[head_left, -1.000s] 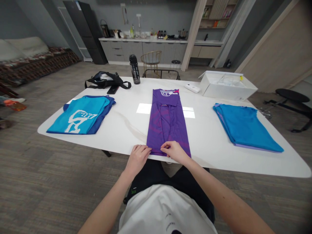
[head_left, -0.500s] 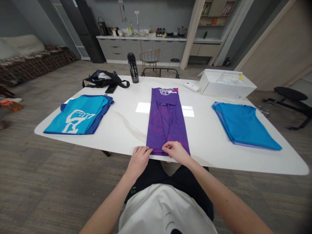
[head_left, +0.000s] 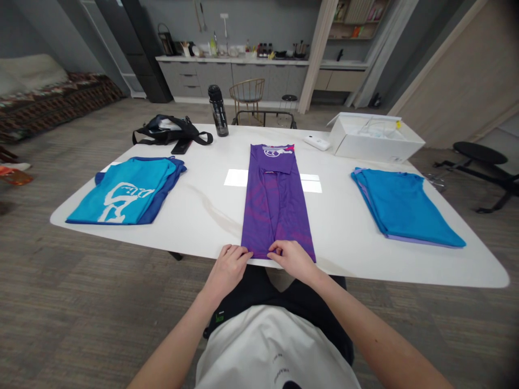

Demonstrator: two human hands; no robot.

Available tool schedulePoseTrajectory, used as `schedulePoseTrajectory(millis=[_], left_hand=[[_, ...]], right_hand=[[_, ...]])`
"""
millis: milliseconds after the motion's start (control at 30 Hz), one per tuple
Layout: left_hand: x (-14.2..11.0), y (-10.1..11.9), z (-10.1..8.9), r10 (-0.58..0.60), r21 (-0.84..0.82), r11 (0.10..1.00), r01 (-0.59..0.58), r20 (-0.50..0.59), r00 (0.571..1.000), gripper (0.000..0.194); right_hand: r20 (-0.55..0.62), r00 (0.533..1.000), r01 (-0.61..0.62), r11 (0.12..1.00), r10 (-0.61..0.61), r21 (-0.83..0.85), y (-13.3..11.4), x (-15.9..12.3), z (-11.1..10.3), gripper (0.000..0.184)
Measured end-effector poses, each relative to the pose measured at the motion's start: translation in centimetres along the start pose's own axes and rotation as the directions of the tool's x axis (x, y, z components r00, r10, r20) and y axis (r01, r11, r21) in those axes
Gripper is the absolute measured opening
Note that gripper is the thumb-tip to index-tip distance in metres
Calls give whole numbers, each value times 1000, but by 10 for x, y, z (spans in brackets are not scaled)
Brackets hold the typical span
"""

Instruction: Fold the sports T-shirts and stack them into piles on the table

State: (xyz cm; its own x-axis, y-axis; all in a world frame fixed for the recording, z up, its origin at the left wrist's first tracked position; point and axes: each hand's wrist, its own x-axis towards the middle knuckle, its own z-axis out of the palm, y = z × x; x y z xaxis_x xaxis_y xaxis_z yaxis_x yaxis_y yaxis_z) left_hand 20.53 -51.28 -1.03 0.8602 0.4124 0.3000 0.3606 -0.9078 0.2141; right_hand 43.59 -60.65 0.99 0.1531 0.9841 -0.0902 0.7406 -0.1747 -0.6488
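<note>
A purple T-shirt (head_left: 277, 200) lies in front of me, its sides folded inward into a long strip and one sleeve laid across near the collar. At its near left corner, my left hand (head_left: 230, 265) pinches the hem between thumb and fingers. My right hand (head_left: 291, 258) is closed on the same hem a little right of the middle, thumb and forefinger together. The hem lies along the front edge of the white table (head_left: 203, 227).
Folded blue shirts (head_left: 125, 192) lie on the left and a folded blue garment (head_left: 405, 208) on the right. Farther back are a black bag (head_left: 170, 129), a phone (head_left: 181, 146), a bottle (head_left: 219, 112), a white device (head_left: 317, 142) and an open white box (head_left: 375, 139).
My right hand has drawn the hem slightly toward me, and the bottom edge now looks straighter. My left hand has stayed at the corner. The whole view has shifted a little.
</note>
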Motion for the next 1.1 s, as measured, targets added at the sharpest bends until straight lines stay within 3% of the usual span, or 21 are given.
schedulePoseTrajectory(millis=[100,233,333,433,633,733,900,1100], left_hand=[[0,0,-1,3,-28,1000,-3,8,1000,32],[6,0,0,17,-100,995,-21,-44,999,35],[12,0,2,86,-92,992,-90,-44,995,43],[15,1,6,139,-46,989,-138,25,990,53],[30,6,8,121,-43,992,-118,52,991,41],[56,3,16,50,-53,997,-50,8,999,43],[110,-14,40,-156,2,988,156,-21,988,52],[178,-47,60,-286,39,958,285,49,957,59]], right_hand=[[-22,998,49,981,-54,-186,-1,-9,-1,20],[-56,970,197,902,-236,-384,-1,-22,-1,30],[-38,935,309,863,-352,-400,5,-27,4,38],[-40,919,347,855,-391,-384,13,-32,11,40],[-37,927,335,870,-372,-362,10,-33,8,36],[-91,945,264,898,-313,-351,9,-10,-1,41],[-208,974,0,911,-95,-413,21,46,-16,57],[-328,938,-240,896,114,-374,53,114,-40,68]])
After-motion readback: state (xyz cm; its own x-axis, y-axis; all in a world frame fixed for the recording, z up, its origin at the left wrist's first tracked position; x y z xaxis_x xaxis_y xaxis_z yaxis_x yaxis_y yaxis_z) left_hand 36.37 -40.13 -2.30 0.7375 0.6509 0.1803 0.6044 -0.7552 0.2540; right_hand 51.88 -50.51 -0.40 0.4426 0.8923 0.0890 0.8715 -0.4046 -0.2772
